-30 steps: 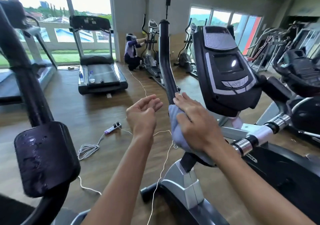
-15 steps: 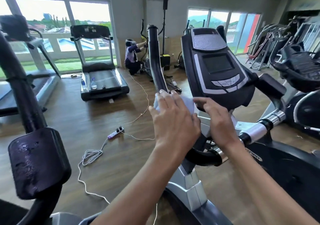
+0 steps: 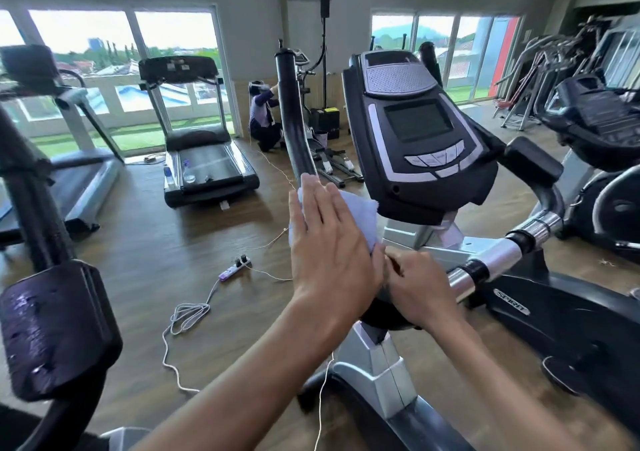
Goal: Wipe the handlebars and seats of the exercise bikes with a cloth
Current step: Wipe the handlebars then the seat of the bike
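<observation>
The pale blue cloth (image 3: pixel 356 222) sits at the picture's centre, pressed against the bike's upright black handlebar (image 3: pixel 294 118), which rises toward twelve o'clock. The left hand (image 3: pixel 332 253) lies flat on the cloth, fingers straight and together. At four o'clock from it, touching it, the right hand (image 3: pixel 415 291) curls its fingers at the cloth's lower corner, seemingly pinching it. The console (image 3: pixel 419 131) stands at two o'clock. A power strip (image 3: pixel 235 267) lies on the floor at nine o'clock.
</observation>
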`<state>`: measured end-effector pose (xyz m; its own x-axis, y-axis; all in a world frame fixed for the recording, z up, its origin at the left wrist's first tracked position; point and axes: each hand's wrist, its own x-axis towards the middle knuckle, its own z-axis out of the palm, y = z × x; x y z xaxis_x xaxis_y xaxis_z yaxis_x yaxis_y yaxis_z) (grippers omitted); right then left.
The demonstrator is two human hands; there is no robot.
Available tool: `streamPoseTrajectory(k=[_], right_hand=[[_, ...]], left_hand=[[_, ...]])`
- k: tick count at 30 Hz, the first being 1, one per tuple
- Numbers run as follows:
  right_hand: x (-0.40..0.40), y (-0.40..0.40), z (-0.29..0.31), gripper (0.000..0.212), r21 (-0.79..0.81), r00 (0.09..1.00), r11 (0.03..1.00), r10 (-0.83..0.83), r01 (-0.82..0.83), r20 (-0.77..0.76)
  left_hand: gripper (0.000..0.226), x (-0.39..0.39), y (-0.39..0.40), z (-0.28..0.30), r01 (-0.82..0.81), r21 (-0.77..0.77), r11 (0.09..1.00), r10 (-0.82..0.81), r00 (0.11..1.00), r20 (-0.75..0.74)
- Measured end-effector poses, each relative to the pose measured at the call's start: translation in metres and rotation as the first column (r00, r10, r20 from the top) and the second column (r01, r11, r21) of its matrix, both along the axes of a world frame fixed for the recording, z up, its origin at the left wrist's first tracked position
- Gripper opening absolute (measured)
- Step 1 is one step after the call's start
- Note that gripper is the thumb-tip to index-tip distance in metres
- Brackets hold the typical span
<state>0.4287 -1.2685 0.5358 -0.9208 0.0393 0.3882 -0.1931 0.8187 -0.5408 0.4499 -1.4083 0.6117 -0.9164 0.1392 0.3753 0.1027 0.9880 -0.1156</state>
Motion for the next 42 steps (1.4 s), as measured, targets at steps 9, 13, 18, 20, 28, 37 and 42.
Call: streamPoseTrajectory(k=[9, 13, 18, 20, 28, 37, 42], right_hand=[[0.001, -0.008, 0.003, 0.036, 0.189, 0.987, 0.978, -0.111, 0.088, 0.115], [0.002, -0.008, 0.006, 0.031, 0.214, 0.986, 0.974, -0.103, 0.074, 0.128], [0.003, -0.008, 0.009, 0.029, 0.238, 0.983, 0.969, -0.105, 0.066, 0.152], [0.005, -0.009, 0.01, 0.028, 0.22, 0.982, 0.972, -0.113, 0.079, 0.15], [0.005, -0.005, 0.007, 0.025, 0.301, 0.99, 0.953, -0.051, 0.009, 0.131], [0.009, 0.001, 0.01, 0.027, 0.213, 0.994, 0.977, -0.003, -0.02, 0.11], [0.007, 0.009, 0.007, 0.015, 0.172, 0.995, 0.983, 0.043, -0.059, 0.094]], left_hand=[[0.056, -0.059, -0.015, 0.022, 0.108, -0.013, 0.994, -0.108, 0.987, -0.121], [0.058, -0.015, -0.018, -0.019, 0.267, 0.02, 0.964, -0.253, 0.933, -0.256], [0.053, -0.037, -0.025, 0.002, 0.231, -0.007, 0.973, -0.228, 0.955, -0.19], [0.049, -0.052, -0.019, 0.016, 0.154, 0.002, 0.988, -0.152, 0.976, -0.158], [0.055, 0.005, -0.032, -0.032, 0.452, -0.063, 0.89, -0.451, 0.85, -0.271], [0.033, -0.003, -0.034, -0.013, 0.637, -0.177, 0.75, -0.653, 0.756, -0.045], [0.031, -0.032, -0.037, 0.024, 0.723, -0.273, 0.634, -0.721, 0.681, 0.128]])
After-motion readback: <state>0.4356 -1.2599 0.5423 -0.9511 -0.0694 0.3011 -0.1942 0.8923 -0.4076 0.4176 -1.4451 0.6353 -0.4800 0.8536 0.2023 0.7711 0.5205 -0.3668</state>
